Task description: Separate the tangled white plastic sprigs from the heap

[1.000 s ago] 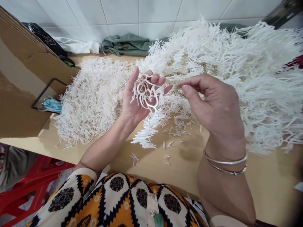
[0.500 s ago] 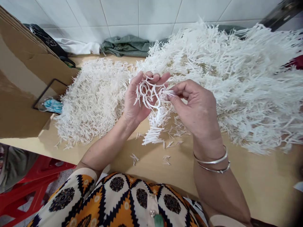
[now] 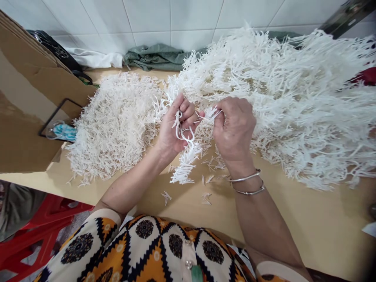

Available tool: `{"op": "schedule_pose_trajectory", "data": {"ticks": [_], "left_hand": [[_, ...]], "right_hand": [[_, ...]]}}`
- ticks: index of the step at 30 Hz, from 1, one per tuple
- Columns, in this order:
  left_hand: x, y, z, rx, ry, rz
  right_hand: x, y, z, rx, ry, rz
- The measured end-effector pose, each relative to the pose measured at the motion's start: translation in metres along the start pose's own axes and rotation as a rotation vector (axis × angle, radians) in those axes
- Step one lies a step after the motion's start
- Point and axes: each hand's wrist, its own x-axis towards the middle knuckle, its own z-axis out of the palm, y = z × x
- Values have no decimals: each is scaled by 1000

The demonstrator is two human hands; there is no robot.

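My left hand (image 3: 175, 131) has its fingers curled over a white branching plastic strand (image 3: 185, 135), palm turned up. Looped stems poke out of the fist, and a fringed end (image 3: 184, 166) hangs down toward the table. To its right, my right hand (image 3: 235, 127) pinches a tuft of thin white prongs (image 3: 212, 113) between thumb and forefinger. The tuft reaches across toward the left hand's fingertips; whether it is still joined to the strand I cannot tell. Two silver bangles circle the right wrist.
A heap of short white pieces (image 3: 114, 125) lies left; a larger tangle of long white strands (image 3: 302, 105) fills the right. Loose bits (image 3: 206, 198) dot the table (image 3: 223, 223). A cardboard box (image 3: 32, 102) stands left, green cloth (image 3: 155, 56) by the wall, red stools (image 3: 38, 231) below.
My left fingers have closed over the strand that lay in the open palm. My right hand has shifted left and turned, still pinching white prongs.
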Motion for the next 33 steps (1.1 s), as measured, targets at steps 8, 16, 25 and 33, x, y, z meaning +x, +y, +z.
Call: {"op": "schedule_pose_trajectory", "data": {"ticks": [8, 16, 25, 33], "left_hand": [[0, -4, 0, -20, 106, -7], [-5, -11, -4, 149, 34, -141], [-4, -6, -4, 350, -27, 79], [-5, 4, -6, 629, -108, 318]], "right_hand": [[-1, 5, 7, 54, 141, -108], [4, 4, -11, 126, 144, -118], [9, 9, -30, 308, 179, -110], [10, -7, -37, 475, -61, 198]]}}
